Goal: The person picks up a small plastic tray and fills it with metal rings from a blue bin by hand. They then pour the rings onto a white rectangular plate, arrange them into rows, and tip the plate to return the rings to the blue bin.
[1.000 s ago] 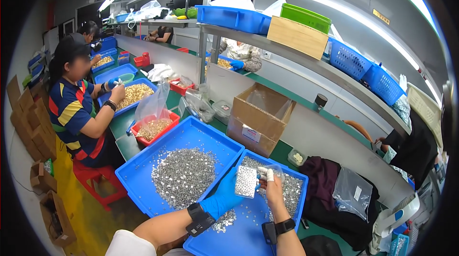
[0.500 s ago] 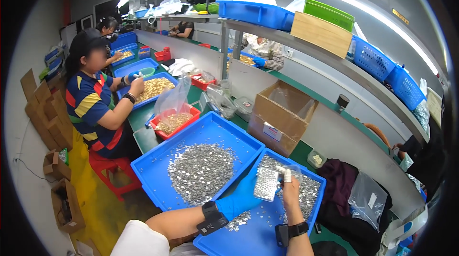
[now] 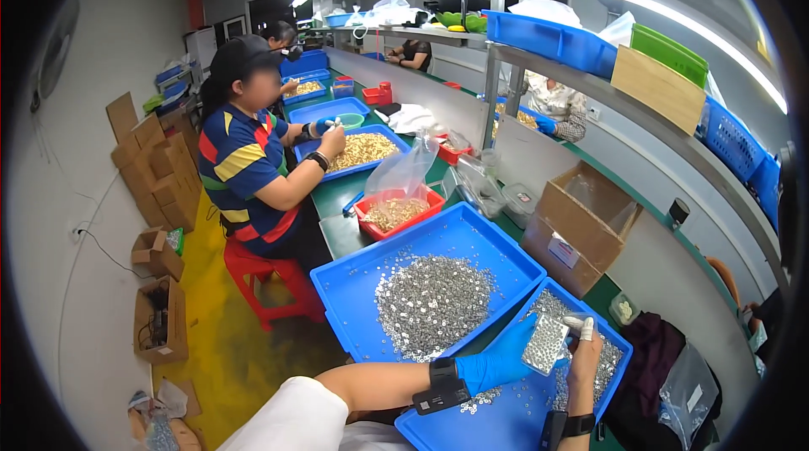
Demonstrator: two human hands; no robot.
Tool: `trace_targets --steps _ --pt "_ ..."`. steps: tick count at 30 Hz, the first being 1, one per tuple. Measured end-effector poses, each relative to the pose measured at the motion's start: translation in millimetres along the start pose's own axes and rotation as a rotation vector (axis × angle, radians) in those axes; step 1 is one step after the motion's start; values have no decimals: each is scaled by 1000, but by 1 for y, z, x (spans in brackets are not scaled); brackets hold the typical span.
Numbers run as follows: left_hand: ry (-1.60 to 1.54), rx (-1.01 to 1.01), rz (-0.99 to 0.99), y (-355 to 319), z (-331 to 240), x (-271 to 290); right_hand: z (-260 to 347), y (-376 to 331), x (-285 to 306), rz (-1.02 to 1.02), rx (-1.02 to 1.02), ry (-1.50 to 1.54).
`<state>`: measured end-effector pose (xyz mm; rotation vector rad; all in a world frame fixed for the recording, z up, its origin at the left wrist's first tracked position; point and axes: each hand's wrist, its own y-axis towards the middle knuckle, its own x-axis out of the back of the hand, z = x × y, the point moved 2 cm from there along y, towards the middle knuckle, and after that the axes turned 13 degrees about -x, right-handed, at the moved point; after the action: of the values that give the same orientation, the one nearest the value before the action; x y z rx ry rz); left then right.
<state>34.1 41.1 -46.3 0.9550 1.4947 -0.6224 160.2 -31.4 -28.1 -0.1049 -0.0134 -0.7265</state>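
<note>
Holding a small flat holder packed with silvery parts (image 3: 546, 343) between gloved left hand (image 3: 499, 362) and finger-cotted right hand (image 3: 584, 356) over blue tray (image 3: 506, 421); likely filling it; steadying needed next.

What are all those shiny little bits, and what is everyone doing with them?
A person's left hand in a blue glove and bare right hand together hold a small clear bag of shiny metal bits above a blue tray. A bigger blue tray beside it holds a heap of the same bits. Another worker in a striped shirt sorts yellowish pieces farther along the bench.
</note>
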Motion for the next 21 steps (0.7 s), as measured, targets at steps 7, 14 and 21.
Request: trace_targets --steps 7,14,21 --pt "-68 52 -229 -7 -1 -14 -2 3 4 -29 38 -22" --pt "-8 63 -343 -8 5 -14 -5 3 8 23 123 -51" --pt "-45 92 -289 -6 7 -5 -5 7 9 44 153 -55"
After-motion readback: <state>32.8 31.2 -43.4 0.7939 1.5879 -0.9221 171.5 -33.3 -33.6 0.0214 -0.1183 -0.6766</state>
